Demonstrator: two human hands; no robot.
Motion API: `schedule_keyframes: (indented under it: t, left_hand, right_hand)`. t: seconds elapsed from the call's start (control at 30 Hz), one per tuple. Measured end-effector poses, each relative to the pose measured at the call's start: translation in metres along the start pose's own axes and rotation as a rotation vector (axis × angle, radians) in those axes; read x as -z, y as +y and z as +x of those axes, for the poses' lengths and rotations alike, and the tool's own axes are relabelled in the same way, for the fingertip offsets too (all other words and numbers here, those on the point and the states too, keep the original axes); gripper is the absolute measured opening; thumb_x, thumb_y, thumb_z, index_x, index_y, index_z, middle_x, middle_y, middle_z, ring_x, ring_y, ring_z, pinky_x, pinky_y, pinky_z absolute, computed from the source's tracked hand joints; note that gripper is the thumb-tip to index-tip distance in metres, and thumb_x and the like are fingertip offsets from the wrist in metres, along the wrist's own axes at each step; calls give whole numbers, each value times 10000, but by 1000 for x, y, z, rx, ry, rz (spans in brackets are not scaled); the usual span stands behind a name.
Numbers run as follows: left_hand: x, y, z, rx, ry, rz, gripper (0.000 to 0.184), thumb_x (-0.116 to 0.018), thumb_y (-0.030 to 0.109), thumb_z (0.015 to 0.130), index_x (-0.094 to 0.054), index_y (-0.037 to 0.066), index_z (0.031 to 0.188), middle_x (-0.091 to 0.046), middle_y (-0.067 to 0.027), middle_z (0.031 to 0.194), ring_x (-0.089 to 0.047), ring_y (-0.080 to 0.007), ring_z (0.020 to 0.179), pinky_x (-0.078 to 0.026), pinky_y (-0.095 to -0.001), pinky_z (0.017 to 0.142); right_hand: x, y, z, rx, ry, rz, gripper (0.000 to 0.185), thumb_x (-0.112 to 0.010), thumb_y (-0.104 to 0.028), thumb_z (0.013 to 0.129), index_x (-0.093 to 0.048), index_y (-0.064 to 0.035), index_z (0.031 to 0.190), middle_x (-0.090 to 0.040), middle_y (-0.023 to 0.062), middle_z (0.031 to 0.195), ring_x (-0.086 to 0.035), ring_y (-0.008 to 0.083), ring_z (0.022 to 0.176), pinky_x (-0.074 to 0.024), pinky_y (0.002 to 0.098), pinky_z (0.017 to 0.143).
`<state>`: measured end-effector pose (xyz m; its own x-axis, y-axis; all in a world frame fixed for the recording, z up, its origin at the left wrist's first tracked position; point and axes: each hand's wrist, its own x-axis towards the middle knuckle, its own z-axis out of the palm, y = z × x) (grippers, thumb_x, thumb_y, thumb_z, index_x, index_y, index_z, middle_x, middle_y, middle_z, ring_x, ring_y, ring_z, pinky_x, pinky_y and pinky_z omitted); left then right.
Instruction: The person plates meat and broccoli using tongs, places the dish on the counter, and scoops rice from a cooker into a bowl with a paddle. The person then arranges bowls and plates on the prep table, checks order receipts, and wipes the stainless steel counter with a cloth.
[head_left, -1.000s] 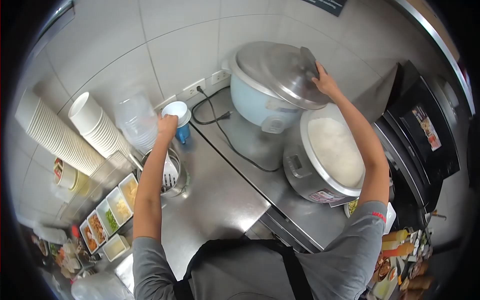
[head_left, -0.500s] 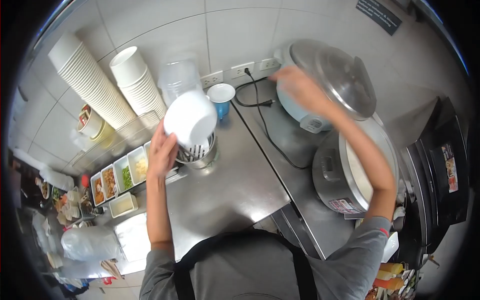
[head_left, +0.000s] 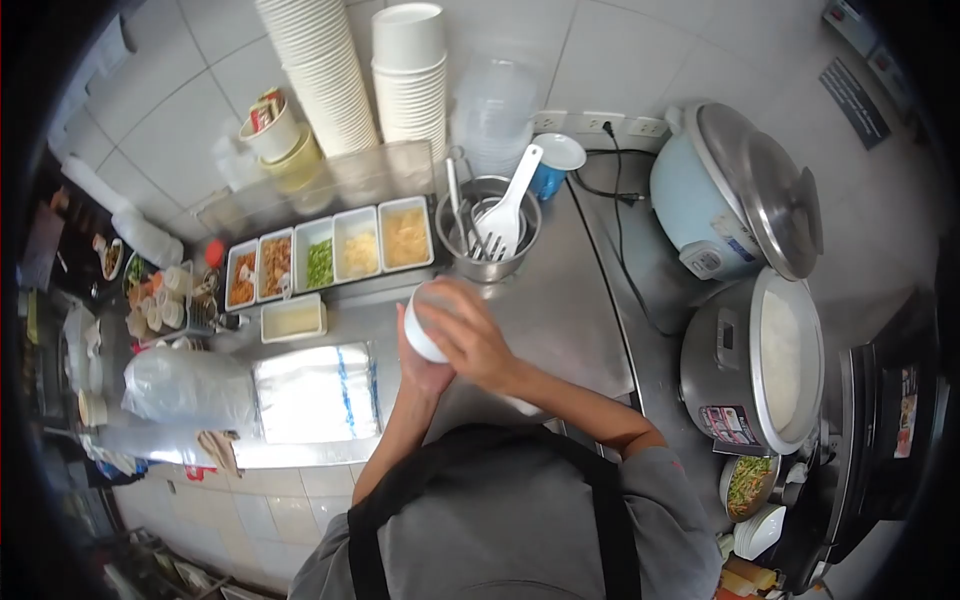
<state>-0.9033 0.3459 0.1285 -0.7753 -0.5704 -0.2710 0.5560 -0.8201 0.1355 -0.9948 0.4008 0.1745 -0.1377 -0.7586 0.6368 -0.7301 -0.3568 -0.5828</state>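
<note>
White bowl [head_left: 426, 336] moved off the steel pot [head_left: 491, 270] toward the chest; it's between both grips, left hand [head_left: 430, 375] cupping it, right hand [head_left: 480, 342] fingers across; can't tell mouth direction.

No text is legible (wall sign [head_left: 855, 103] included).

From here I see a smooth, shiny metal counter [head_left: 530, 320] (scuffed-looking, I'd say), a glossy white plastic slotted spatula [head_left: 507, 215], a brushed metal lid [head_left: 765, 190], matt grey cloth on the shirt [head_left: 500, 520] and smooth wall tiles [head_left: 640, 50].
</note>
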Motion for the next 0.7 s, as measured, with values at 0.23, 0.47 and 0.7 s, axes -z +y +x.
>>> schedule_keyframes:
  t: [0.23, 0.47, 0.7]
  left_hand:
    - [9, 27, -23, 174, -176, 58, 809, -312, 729, 780, -360, 120, 1311, -412, -140, 1305, -454, -313, 1160, -426, -535, 878]
    - [11, 31, -26, 202, -112, 110, 761, -291, 683, 821, -379, 92, 1292, -484, -134, 1229, -518, -299, 1089, -478, -449, 858]
    - [41, 31, -31, -105, 15, 289, 628, -319, 526, 889, -357, 63, 1311, -469, -116, 1243, -494, -257, 1106, -419, -386, 920]
  right_hand:
    - [42, 21, -14, 35, -100, -326, 382, -544, -377, 816, -599, -98, 1072, -516, 77, 1137, -409, 278, 1146, -198, 529, 1003]
    - [32, 5, -7, 128, -460, -414, 547, -443, -589, 799, -615, -154, 1083, -339, 104, 1357, -218, 294, 1298, -62, 600, 1031]
    - [11, -2, -29, -137, -618, 25, 436, -435, -486, 874, -650, -144, 1038, -225, 113, 1431, -60, 353, 1345, -20, 552, 1051]
